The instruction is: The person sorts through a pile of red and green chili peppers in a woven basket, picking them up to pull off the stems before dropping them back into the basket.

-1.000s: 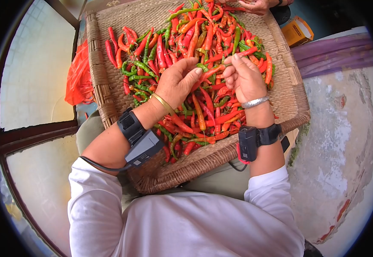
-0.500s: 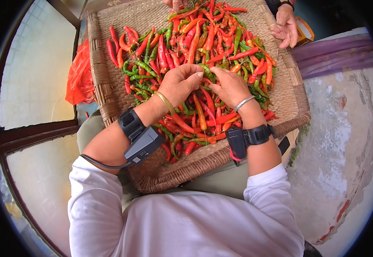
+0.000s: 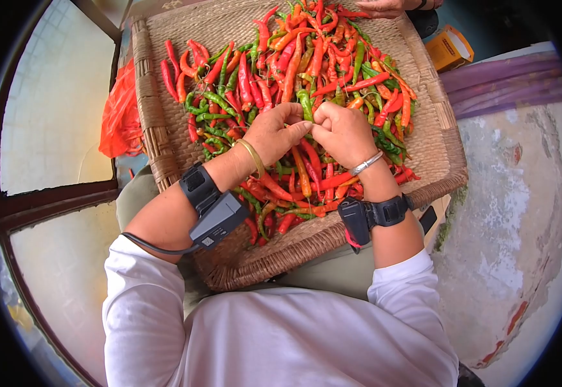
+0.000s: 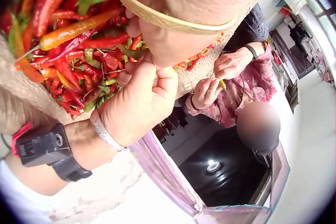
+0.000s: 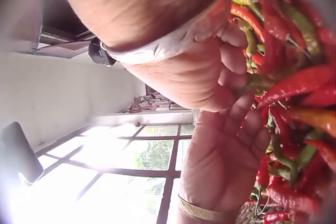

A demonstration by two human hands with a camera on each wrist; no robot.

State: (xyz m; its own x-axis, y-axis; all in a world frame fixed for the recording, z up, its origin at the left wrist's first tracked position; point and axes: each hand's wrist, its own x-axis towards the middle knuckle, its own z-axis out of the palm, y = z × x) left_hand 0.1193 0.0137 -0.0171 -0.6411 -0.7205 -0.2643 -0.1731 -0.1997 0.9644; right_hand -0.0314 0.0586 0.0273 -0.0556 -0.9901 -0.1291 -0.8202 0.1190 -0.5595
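Note:
Red, orange and green chili peppers point(image 3: 289, 64) lie heaped in a woven basket tray point(image 3: 149, 103). Over the heap, both hands meet at a green pepper point(image 3: 305, 103). The left hand point(image 3: 273, 134), with a gold bangle, holds it with curled fingers and thumb. Touching the left thumb, the right hand point(image 3: 344, 134), wearing a silver bangle, has its fingers curled at the pepper's lower end. That end is hidden by the fingers. In the left wrist view the right hand point(image 4: 139, 100) pinches at the same spot; in the right wrist view the left palm point(image 5: 220, 166) faces up.
Another person's hand point(image 3: 384, 6) is at the tray's far right edge; in the left wrist view that person's hands point(image 4: 215, 85) hold a small yellow-green piece. A red plastic bag point(image 3: 120, 116) lies left of the tray, an orange box point(image 3: 447, 48) beyond its right corner.
The right hand has come in from the right to the left hand. The red pepper held earlier is gone from the left hand, and a green one is there. The other person's hands have moved back.

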